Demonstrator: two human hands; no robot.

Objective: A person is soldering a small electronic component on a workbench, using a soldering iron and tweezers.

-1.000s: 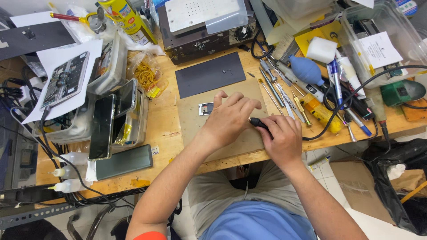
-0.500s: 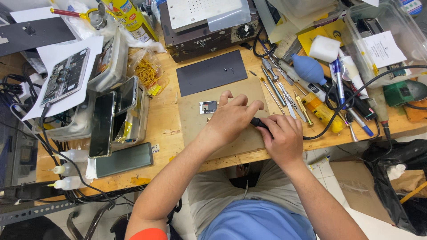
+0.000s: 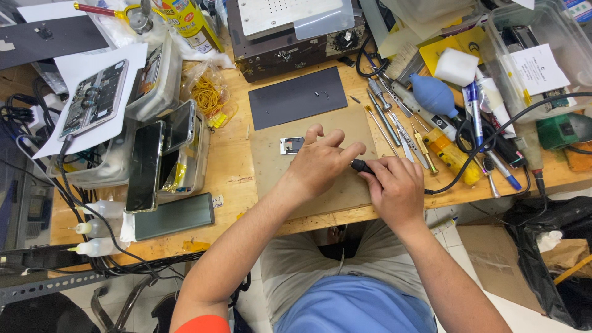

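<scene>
Head view: from above the seated person — looking straight down at the workbench (image 3: 234, 176)
Distance: near, about arm's length
Other views: only this one

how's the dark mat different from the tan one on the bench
The dark grey mat lies farther from the person, uncovered except for a few tiny parts. The tan mat lies nearer, with the left hand resting on it and a small component near its top left corner. Both are flat rectangles on the wooden bench.
</scene>
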